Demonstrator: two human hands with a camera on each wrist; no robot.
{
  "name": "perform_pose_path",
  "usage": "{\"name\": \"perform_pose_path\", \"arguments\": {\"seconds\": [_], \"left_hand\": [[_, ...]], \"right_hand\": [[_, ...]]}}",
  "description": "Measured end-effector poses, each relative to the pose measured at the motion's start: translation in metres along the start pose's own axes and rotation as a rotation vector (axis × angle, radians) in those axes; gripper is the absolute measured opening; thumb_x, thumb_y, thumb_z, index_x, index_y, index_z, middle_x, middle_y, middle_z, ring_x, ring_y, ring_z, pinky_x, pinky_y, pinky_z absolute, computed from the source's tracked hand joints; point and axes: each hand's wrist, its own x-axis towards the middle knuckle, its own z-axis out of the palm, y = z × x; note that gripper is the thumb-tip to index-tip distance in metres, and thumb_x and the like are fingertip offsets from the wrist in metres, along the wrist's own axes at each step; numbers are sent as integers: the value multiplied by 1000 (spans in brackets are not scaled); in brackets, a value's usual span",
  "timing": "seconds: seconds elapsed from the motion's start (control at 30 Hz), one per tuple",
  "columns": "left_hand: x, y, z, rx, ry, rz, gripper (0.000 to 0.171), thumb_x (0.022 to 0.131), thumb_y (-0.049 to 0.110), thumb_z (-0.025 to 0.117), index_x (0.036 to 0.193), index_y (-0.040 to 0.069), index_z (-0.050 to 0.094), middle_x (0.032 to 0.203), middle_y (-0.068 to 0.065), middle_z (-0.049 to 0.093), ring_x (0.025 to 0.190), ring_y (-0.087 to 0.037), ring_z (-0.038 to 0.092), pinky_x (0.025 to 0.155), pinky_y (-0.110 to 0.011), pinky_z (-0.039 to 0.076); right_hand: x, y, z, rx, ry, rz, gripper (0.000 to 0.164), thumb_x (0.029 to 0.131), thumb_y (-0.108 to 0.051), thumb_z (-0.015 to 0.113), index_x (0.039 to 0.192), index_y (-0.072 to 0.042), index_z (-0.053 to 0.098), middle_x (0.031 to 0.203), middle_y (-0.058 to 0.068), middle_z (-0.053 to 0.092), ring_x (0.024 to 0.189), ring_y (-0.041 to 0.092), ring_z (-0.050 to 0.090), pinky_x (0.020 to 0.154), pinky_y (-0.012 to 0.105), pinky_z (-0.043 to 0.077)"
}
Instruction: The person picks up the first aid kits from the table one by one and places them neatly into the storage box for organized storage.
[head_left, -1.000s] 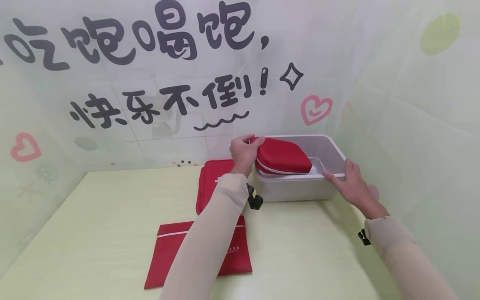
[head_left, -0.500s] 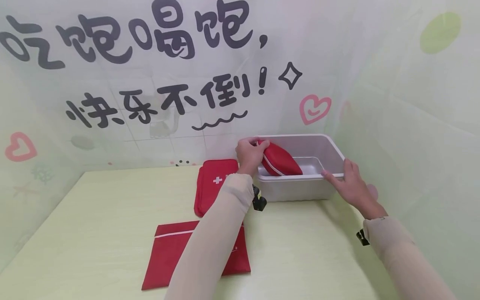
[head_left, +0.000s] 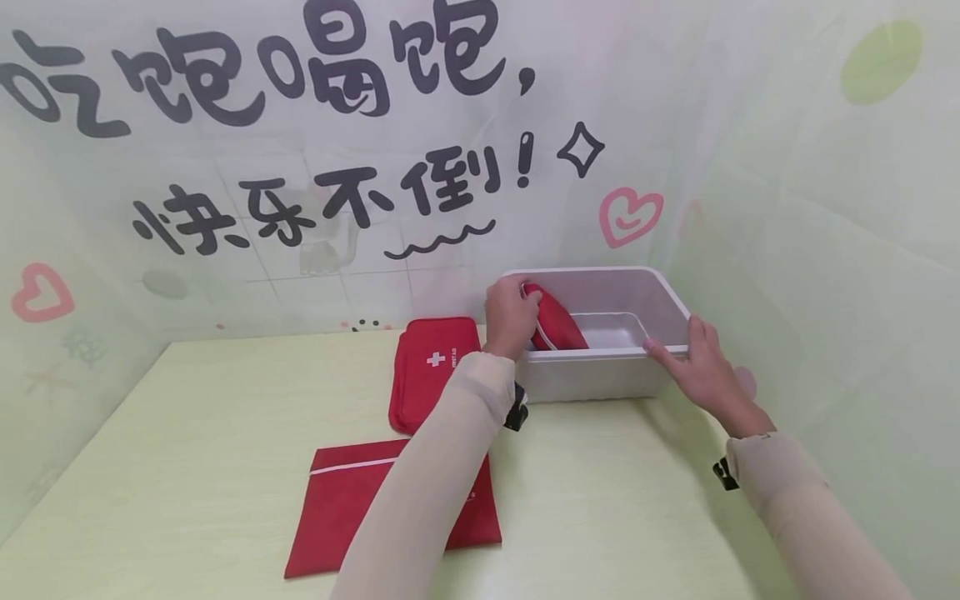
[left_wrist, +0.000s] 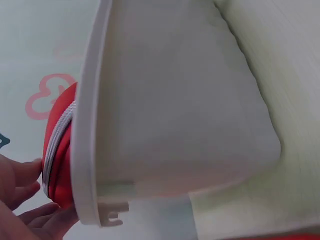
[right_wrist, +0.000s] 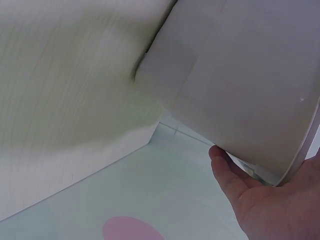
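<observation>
A red zippered case [head_left: 558, 323] with a white zip stands tilted inside the left end of a light grey plastic bin [head_left: 600, 379]. My left hand [head_left: 510, 317] pinches the case's upper left end, over the bin's left rim. In the left wrist view, the thumb and fingers of that hand lie on either side of the case's zip edge [left_wrist: 56, 145]. My right hand [head_left: 708, 371] grips the bin's front right corner, thumb over the rim. Seen from the right wrist, its fingers [right_wrist: 227, 175] lie along the outside wall of the bin.
A red pouch with a white cross [head_left: 427, 367] lies left of the bin. Nearer the front is a flat red zip pouch [head_left: 345, 508], partly covered by my left sleeve. Behind and to the right of the pale table [head_left: 202, 450] rise covered walls [head_left: 840, 275].
The red case has turned from lying across the bin's top to tilting steeply, and has sunk lower inside at the left end. My left hand moved right with it; the right hand stayed.
</observation>
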Motion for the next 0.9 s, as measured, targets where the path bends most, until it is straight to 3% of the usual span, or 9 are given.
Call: {"name": "perform_pose_path", "arguments": {"seconds": [0.1,0.27,0.47,0.63,0.73,0.9], "left_hand": [[-1,-1,-1,37,-12,57,37,93,7,70,130,8,67,121,-10,69,107,-25,67,87,-34,57],[-1,-3,-5,47,-54,52,40,92,5,70,131,9,66,124,-10,67,107,-26,66,85,-34,58],[2,-5,-4,135,-216,69,52,93,4,66,143,10,54,136,-11,59,117,-27,61,87,-34,58],[1,-11,1,172,-312,86,59,93,4,68,148,11,49,144,-8,54,130,-26,52,101,-35,50],[-1,-14,2,155,-302,130,55,94,9,68,146,9,51,142,-8,56,131,-24,51,108,-36,44],[-1,-14,-1,131,-217,163,52,92,13,70,142,9,56,137,-8,60,127,-24,54,102,-35,49]], "right_hand": [[0,1,-1,-4,1,1,95,99,-55,51,154,7,6,151,36,15,115,50,42,93,70,39],[0,2,-1,0,-6,5,96,98,-56,51,156,5,3,153,35,13,117,51,41,94,71,38],[0,2,-2,3,-1,4,96,98,-56,51,156,5,5,152,35,14,117,49,41,94,71,39],[-1,1,0,9,-18,14,96,98,-56,51,156,4,4,152,33,14,117,49,41,93,70,41],[-2,2,2,16,-14,8,94,98,-55,51,156,3,5,152,32,16,118,48,41,92,69,42],[0,3,3,22,4,-14,91,99,-53,53,155,3,9,149,33,19,115,47,41,90,68,42]]}}
